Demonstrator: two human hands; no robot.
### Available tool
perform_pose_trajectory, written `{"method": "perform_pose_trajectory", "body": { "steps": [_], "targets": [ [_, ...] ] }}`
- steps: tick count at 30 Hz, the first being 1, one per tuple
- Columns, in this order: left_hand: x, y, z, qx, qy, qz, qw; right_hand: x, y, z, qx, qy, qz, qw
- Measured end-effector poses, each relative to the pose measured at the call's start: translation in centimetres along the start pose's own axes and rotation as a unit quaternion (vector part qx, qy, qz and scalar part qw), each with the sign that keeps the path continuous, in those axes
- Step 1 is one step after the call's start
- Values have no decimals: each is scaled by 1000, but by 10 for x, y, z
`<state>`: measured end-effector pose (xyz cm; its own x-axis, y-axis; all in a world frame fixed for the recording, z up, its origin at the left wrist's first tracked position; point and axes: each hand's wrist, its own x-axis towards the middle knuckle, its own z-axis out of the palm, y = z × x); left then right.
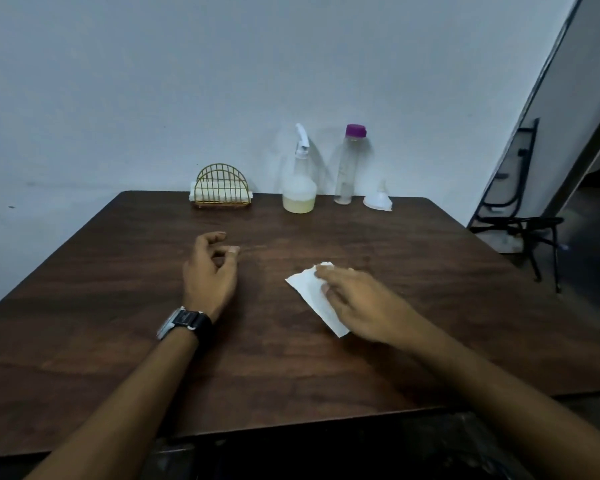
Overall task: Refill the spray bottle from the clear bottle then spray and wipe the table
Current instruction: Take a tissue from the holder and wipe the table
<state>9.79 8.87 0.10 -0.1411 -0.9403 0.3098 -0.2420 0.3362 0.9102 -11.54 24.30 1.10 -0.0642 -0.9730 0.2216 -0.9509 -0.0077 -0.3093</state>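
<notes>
Step in hand: judged to be the wipe. The spray bottle (pixel 299 188) stands at the far edge of the bench (pixel 118 306) with its trigger head on and pale yellow liquid in its base. The clear bottle (pixel 347 168) just beside it is capped in purple and looks nearly empty.
Right grip (pixel 357 303): fingers laid fairly straight on a white paper napkin (pixel 307 289), pressing it to the bench right of the middle; slightly blurred.
Left grip (pixel 210 268): loosely curled, holding nothing, left of the middle; whether it touches the wood I cannot tell.
Doing it well: keep the fingers spread so the napkin stays flat. Work in overlapping passes from the far edge toward the near edge, and refold the napkin once it is damp. Steer wide of the bottles and the white funnel (pixel 378 200).
Also at the far edge: a gold wire holder (pixel 222 188) with folded napkins.
Writing: none readable; no label shows on either bottle, and the wristwatch (pixel 184 322) face is too small to read.
</notes>
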Motion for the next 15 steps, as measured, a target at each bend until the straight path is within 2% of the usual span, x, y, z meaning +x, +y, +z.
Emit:
{"method": "perform_pose_trajectory", "body": {
  "steps": [2,4,9,15],
  "targets": [
    [0,-3,-6,5,2,-13,1000,-2,-2,8,-43,-109,25,993],
    [0,-8,-12,-5,3,-21,1000,7,-3,17,-77,-158,62,983],
    [4,-21,-19,-77,51,-62,994,74,-38,45,-62,-176,107,977],
    [8,-30,-24,-47,101,-46,993,118,-110,86,-60,-190,44,979]
  ]
}}
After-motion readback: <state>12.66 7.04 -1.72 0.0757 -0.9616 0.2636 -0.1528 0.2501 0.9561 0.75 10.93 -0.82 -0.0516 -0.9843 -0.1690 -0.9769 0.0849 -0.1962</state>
